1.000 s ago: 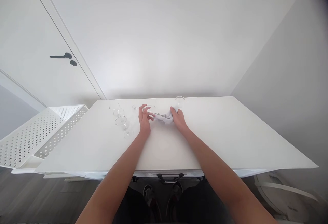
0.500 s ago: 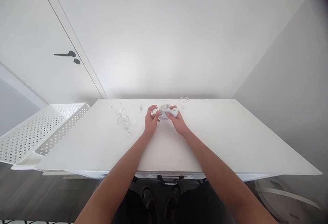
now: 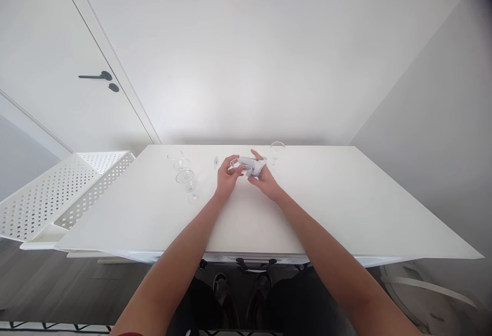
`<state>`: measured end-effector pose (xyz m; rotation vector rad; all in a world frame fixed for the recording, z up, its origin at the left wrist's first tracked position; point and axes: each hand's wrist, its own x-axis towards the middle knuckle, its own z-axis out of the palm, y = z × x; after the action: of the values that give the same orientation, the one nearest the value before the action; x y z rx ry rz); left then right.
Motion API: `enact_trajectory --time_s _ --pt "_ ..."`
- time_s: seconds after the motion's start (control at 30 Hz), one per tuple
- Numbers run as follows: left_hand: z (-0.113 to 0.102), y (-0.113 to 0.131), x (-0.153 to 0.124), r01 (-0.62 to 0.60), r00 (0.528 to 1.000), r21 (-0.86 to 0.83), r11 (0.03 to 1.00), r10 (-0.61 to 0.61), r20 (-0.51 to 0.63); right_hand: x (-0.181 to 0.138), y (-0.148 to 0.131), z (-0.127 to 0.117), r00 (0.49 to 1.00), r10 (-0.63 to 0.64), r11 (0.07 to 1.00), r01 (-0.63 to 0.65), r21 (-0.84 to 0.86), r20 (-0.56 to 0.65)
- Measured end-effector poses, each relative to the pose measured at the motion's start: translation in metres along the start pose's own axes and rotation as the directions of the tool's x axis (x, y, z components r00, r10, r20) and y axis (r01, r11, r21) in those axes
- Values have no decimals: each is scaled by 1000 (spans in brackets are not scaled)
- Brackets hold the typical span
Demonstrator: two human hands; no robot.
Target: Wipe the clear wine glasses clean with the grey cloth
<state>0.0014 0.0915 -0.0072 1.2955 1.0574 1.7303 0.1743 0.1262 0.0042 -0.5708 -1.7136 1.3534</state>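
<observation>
My left hand [image 3: 227, 173] is closed around a clear stemmed glass [image 3: 233, 163] that is tipped on its side. The glass's foot points left and its bowl lies toward my right hand [image 3: 264, 176]. In that hand is a white cloth [image 3: 253, 167], bunched against the bowl and covering part of the rim. My right thumb and fingers are spread around the cloth. Both hands are close together above the far middle of the white table [image 3: 261, 218].
Several stemmed glasses stand on the left of the table, the nearest one [image 3: 184, 176] in front. Another glass [image 3: 277, 151] stands at the back, just beyond my right hand. A white perforated shelf [image 3: 46, 197] adjoins the table's left side. A white wall rises behind.
My right hand has turned and its fingers have spread wider, and the cloth has bunched into a different shape around the bowl. The held glass has shifted slightly right. The view has tilted slightly.
</observation>
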Motion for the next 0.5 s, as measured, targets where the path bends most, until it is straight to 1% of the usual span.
enact_trajectory --time_s 0.07,0.1,0.17,0.23,0.27,0.33,0.4,0.43,0.5 --pt "-1 0 -1 -13 999 32 999 11 44 -3 1 -1 999 3 993 2 -122 41" --pt "-2 1 -2 -23 998 50 998 20 65 -4 1 -2 998 19 989 -10 -145 63" --pt "-2 1 -3 -39 996 81 996 32 85 -4 1 -5 994 54 994 -44 -99 97" --pt "-1 2 -3 -43 996 90 995 36 75 -4 1 -8 990 69 997 -70 6 119" --pt "-1 2 -3 -38 998 85 996 33 61 -3 2 -9 992 67 996 -73 60 111" --pt "-1 2 -2 -9 1000 72 997 7 30 -3 2 -9 998 56 990 -61 127 41" --pt "-1 3 -3 19 999 66 998 -21 38 -3 1 -9 998 57 994 -55 99 -17" --pt "-1 3 -3 20 998 72 997 -24 58 -3 0 -9 998 63 996 -63 61 -9" --pt "-1 3 -4 -4 995 95 995 -6 104 -4 -2 -10 994 82 997 -81 -7 66"
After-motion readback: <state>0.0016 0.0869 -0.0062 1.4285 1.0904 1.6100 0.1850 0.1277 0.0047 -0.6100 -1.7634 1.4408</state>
